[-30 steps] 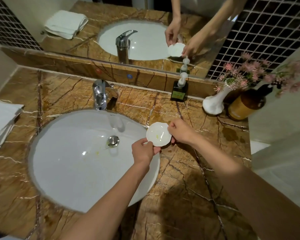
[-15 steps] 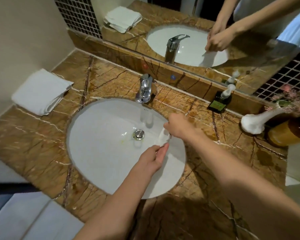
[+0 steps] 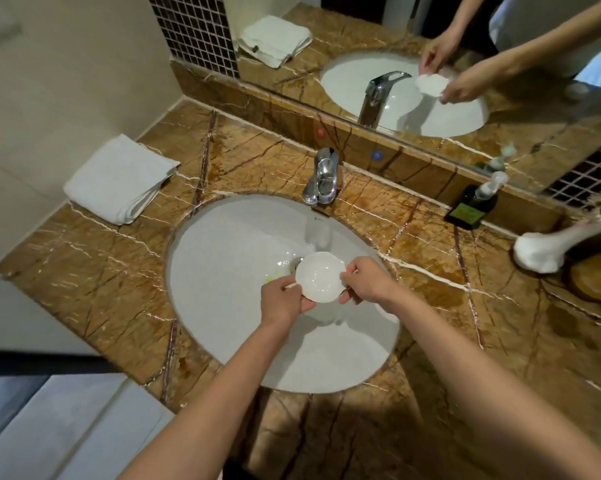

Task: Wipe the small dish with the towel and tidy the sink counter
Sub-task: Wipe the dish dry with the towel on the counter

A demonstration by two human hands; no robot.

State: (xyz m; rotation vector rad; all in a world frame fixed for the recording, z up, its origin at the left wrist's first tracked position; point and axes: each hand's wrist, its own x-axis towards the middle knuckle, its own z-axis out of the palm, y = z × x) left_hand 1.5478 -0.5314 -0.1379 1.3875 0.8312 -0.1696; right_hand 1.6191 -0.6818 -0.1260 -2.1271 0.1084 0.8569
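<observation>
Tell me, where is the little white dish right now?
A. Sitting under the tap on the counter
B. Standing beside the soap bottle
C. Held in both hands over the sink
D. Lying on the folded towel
C: the small dish is gripped at its edges by the left hand and the right hand, above the white sink, while the folded towel lies untouched on the counter.
</observation>
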